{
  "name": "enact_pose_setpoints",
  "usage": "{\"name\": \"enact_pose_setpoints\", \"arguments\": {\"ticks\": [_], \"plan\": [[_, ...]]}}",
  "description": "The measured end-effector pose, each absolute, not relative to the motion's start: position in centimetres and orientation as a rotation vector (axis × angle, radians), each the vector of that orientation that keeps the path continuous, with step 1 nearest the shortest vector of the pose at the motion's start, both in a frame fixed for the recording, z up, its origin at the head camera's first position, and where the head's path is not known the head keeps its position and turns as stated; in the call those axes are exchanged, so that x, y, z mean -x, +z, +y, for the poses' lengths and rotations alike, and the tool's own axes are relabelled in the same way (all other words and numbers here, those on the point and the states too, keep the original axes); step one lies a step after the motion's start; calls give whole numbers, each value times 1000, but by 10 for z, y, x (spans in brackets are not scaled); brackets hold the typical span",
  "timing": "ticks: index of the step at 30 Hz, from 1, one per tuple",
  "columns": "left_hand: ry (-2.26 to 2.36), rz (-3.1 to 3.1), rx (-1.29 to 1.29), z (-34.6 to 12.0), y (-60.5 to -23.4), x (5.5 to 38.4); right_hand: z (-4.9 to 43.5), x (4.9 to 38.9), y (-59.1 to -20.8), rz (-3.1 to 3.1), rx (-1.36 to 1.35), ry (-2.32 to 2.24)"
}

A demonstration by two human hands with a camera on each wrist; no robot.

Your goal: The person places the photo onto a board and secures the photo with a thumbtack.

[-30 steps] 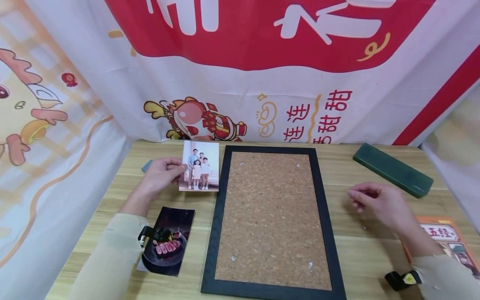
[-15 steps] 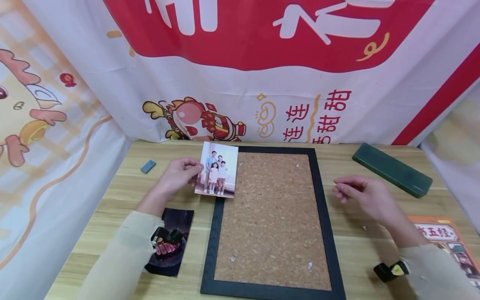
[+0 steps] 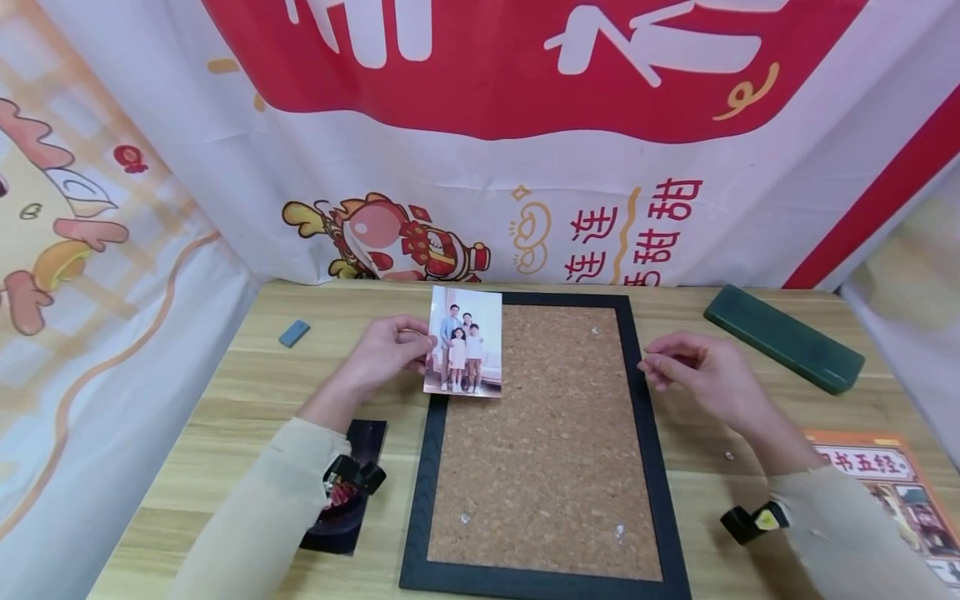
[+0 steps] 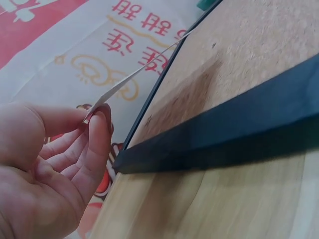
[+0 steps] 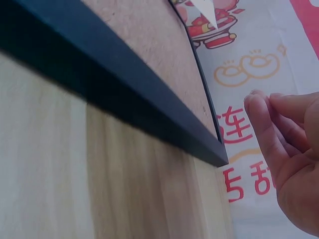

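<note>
In the head view my left hand pinches the left edge of a family photo, which is raised above the upper left of a black-framed cork board. The left wrist view shows the photo edge-on, clear of the cork and casting a shadow on it. My right hand is over the board's right border, thumb and index fingertips together on what looks like a tiny clear push pin, mostly hidden. Clear push pins stand in the cork, one at the lower right; the photo covers the upper left one.
A loose push pin lies on the wooden table right of the board. Farther right are a green case and an orange-edged book. On the left lie a blue eraser and a dark food photo, partly under my left arm.
My left hand has carried the family photo rightward from beside the board to above its upper left corner. My right hand has moved left, from the table to the board's right border.
</note>
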State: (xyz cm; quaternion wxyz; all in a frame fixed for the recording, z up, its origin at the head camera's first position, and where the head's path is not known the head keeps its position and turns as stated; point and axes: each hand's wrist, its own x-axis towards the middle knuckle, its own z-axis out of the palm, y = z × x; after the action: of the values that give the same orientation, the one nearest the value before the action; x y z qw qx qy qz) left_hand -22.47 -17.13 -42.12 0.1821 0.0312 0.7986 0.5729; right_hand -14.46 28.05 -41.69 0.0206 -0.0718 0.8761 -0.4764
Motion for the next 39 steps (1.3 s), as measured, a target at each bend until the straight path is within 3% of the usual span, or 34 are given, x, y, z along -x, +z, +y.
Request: {"name": "enact_pose_setpoints", "arguments": {"ticks": [39], "plan": [[1594, 2159, -47, -84, -432, 230, 224, 191, -416, 2673, 255, -1450]]}}
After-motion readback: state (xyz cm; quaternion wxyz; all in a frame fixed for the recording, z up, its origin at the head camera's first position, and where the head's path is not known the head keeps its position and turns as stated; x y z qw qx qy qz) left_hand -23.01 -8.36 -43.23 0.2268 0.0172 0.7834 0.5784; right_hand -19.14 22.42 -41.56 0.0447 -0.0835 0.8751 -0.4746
